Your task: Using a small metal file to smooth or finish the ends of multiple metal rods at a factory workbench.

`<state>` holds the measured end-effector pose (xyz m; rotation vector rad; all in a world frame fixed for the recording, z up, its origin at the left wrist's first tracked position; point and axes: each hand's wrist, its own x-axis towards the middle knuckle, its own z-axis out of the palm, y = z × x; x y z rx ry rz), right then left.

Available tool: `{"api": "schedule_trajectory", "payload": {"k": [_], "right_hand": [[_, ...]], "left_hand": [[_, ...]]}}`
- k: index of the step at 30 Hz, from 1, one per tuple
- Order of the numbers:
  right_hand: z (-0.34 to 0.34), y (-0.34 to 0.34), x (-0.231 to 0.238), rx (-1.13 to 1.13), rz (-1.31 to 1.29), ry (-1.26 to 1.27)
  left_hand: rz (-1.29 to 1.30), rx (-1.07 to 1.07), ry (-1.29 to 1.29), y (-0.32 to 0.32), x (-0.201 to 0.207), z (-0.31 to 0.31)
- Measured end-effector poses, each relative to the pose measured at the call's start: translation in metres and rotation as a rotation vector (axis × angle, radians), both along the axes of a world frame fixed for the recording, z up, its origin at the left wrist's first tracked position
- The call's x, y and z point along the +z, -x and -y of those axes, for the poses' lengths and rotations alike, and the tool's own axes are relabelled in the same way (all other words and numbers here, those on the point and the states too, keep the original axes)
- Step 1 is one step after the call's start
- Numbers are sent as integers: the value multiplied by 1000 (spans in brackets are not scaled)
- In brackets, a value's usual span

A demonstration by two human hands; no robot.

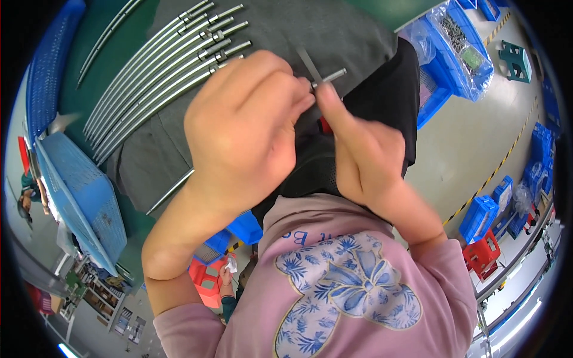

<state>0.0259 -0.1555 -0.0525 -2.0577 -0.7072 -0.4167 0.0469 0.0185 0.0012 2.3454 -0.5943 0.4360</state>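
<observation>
A slim silver metal rod [171,192] runs under my left hand [245,128], which is closed around it. Its far end comes out beyond the fingers, to the right. My right hand [370,149] is closed too, its thumb pressed close to that end. From beside this thumb a thin flat metal strip [308,63] points up and away, crossing the rod; its edges are blurred. A small red piece [324,125] shows below the right fingers, mostly hidden. Several similar silver rods [158,74] with collars lie side by side on a grey cloth [286,30], left of my hands.
More rods [104,45] lie on the green surface at the far left. A light-blue basket [83,197] stands at the left. Blue bins [471,77] with small metal parts are at the upper right. Red stools [482,253] and a green stool [514,61] stand on the floor.
</observation>
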Motion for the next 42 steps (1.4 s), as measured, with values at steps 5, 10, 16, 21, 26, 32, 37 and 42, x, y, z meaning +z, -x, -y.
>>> {"api": "schedule_trajectory", "payload": {"k": [5,10,16,21,26,32,37,42], "right_hand": [[7,-2,9,40,-21,46],[30,12,56,171,-392,277],[14,-1,60,122,-364,285],[14,2,49,97,-278,269],[20,14,25,46,-207,121],[8,2,2,17,-25,31],[-4,-8,-8,-12,89,-18],[16,15,-20,3,10,-20]], "left_hand": [[20,16,-13,0,0,2],[56,29,7,-1,-2,3],[50,43,-16,0,-2,2],[50,11,7,-2,-2,3],[39,19,13,-1,-1,3],[27,32,39,-1,-5,3],[28,28,20,0,-6,2],[51,27,30,-2,-7,5]]}}
